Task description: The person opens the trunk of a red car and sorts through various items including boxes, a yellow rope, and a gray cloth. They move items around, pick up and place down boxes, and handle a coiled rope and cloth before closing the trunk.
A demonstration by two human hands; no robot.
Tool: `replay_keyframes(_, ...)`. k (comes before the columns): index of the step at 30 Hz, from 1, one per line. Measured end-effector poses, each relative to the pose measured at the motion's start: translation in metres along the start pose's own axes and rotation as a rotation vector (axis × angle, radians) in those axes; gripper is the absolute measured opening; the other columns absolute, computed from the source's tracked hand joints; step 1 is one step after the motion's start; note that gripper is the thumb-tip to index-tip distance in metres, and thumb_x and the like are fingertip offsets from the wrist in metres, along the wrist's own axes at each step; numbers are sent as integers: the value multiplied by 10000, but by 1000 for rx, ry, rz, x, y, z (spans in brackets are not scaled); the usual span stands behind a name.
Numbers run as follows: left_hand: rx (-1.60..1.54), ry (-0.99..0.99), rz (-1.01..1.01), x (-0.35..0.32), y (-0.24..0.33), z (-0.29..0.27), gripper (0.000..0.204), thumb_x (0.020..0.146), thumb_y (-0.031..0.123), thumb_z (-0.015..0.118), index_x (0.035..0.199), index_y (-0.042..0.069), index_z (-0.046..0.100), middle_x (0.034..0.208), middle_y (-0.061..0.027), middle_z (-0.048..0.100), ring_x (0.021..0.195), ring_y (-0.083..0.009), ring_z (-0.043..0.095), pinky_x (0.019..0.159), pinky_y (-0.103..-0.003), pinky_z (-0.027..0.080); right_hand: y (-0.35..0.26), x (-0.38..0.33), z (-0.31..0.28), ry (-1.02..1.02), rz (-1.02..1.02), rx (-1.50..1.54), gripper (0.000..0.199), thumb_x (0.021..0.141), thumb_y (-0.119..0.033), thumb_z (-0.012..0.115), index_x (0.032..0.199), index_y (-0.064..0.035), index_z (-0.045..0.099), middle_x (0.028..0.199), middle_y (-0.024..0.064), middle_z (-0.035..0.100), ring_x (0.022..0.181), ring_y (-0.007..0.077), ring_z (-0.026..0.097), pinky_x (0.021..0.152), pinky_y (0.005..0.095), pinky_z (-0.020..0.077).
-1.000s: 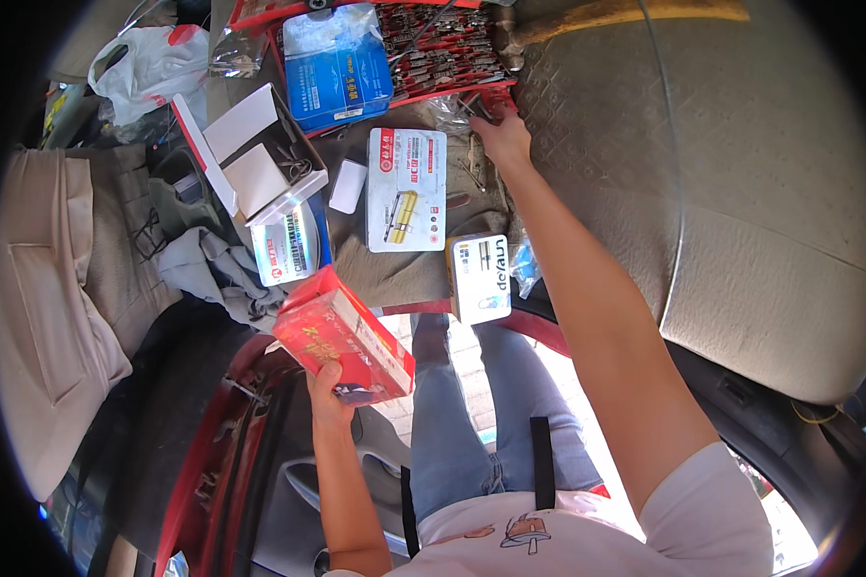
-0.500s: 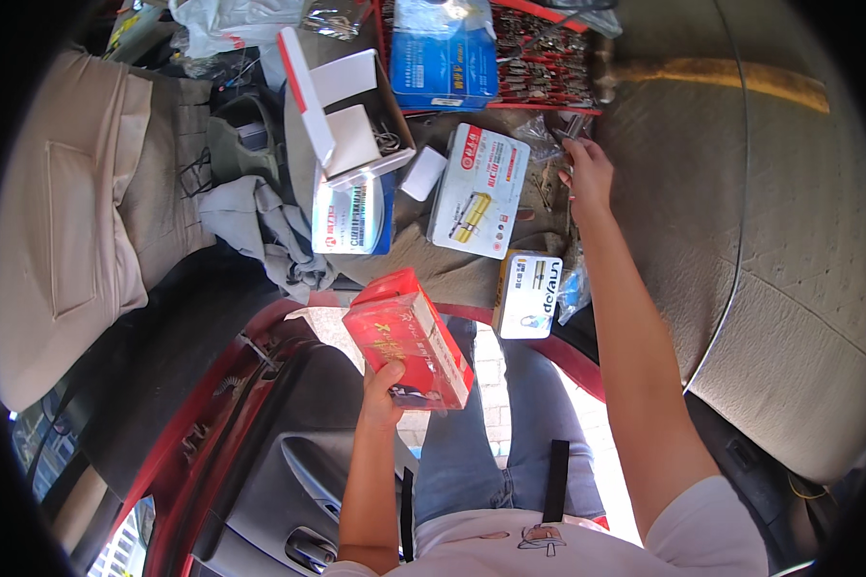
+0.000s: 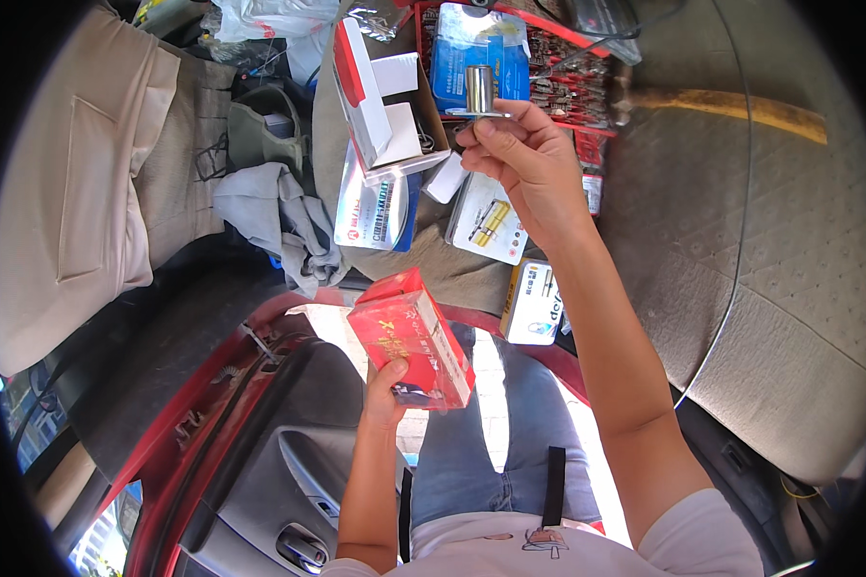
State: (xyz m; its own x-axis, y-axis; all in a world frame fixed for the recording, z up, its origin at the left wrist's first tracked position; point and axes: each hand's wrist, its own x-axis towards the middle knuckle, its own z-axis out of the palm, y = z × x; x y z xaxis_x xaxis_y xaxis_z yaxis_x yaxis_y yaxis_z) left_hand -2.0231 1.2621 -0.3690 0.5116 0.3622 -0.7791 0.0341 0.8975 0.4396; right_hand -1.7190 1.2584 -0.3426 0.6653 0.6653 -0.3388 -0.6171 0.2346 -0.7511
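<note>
My left hand [image 3: 387, 385] grips a red cardboard box [image 3: 409, 337] by its near end, holding it low over my lap. My right hand [image 3: 522, 159] is raised above the vehicle floor and pinches a small shiny metal cylinder [image 3: 479, 91] with a flat plate at its base between thumb and fingertips. Under that hand lie a white blister pack with a lock cylinder [image 3: 487, 219] and a smaller white box [image 3: 533, 303].
An open white and red carton [image 3: 380, 111], a blue and white box [image 3: 375, 207], a red tray of metal parts [image 3: 558, 62] with a blue pack, a wooden-handled hammer [image 3: 731, 106], grey cloth [image 3: 279, 216], beige seats, and the red door with grey panel [image 3: 269, 452].
My right hand has lifted from the red tray toward me and now holds the metal cylinder. The red box stays in my left hand, and the view has shifted closer.
</note>
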Motion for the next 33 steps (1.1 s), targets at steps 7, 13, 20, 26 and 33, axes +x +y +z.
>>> replay_keyframes(7,-5,16,35,3,-8,1,583,721,154,621,1236,14,388,1079,-112,547,966,-226,573,820,-359,491,16,12,-2,66,-212,-369,140,754,-68,672,834,4,582,756,67,636,641,100,577,570,227,460)
replay_keyframes(13,34,-17,44,13,-15,-6,583,731,313,628,1196,18,438,1071,-108,577,961,-235,589,846,-372,481,41,59,0,-33,-290,-1097,186,797,-166,592,861,-3,653,735,144,636,678,265,613,647,327,473)
replay_keyframes(20,42,-21,16,18,-15,4,595,731,317,622,1208,21,424,1079,-115,572,956,-239,591,838,-388,489,19,32,-38,149,-420,-1046,175,795,-143,568,911,-52,663,907,148,633,797,288,610,709,361,478)
replay_keyframes(26,73,-6,17,21,-10,15,578,724,293,623,1193,15,433,1061,-113,578,950,-241,596,831,-384,494,-35,65,-124,499,-24,-409,400,841,-205,592,1190,-27,513,1113,74,574,999,162,535,840,322,424)
replay_keyframes(33,83,-20,28,12,-12,44,569,709,278,655,1175,17,458,1042,-103,590,935,-234,601,819,-375,500,-60,124,-123,437,198,-38,122,907,-223,515,943,-113,475,956,42,550,833,173,495,780,407,428)
